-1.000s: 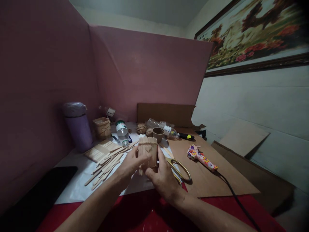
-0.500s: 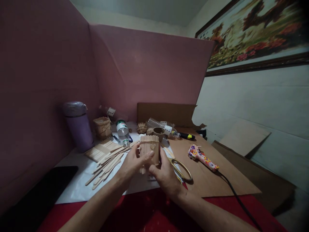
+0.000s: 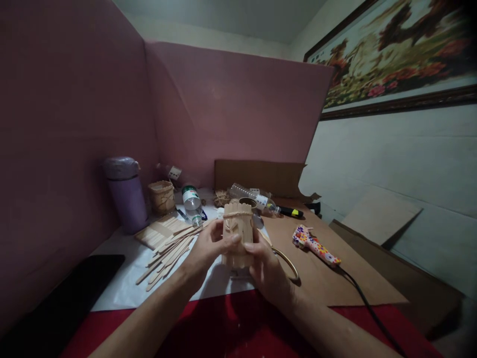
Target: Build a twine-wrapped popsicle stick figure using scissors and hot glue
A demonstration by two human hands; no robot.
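Between both hands, above the front of the white paper, is a small cup made of wooden craft sticks [image 3: 238,226], upright, with twine tied around it below the rim. My left hand [image 3: 212,248] grips its left side, thumb across the front. My right hand [image 3: 266,261] is closed on the lower right side, its thumb on the front too. A pale leaf-like or bow-like piece shows on the cup's left front; its exact shape is unclear. Partly hidden behind my right hand are gold-handled scissors [image 3: 288,261].
Loose craft sticks [image 3: 169,256] fan out at left. Behind them stand a purple tumbler [image 3: 128,201], a finished-looking stick cup [image 3: 162,198] and a tilted plastic bottle [image 3: 193,204]. A flowered glue gun [image 3: 316,246] with a black cord lies on cardboard [image 3: 343,283] at right.
The stick cup has been turned in my hands: the heart on its front is gone from sight and a different decorated side faces me. My right thumb has moved higher.
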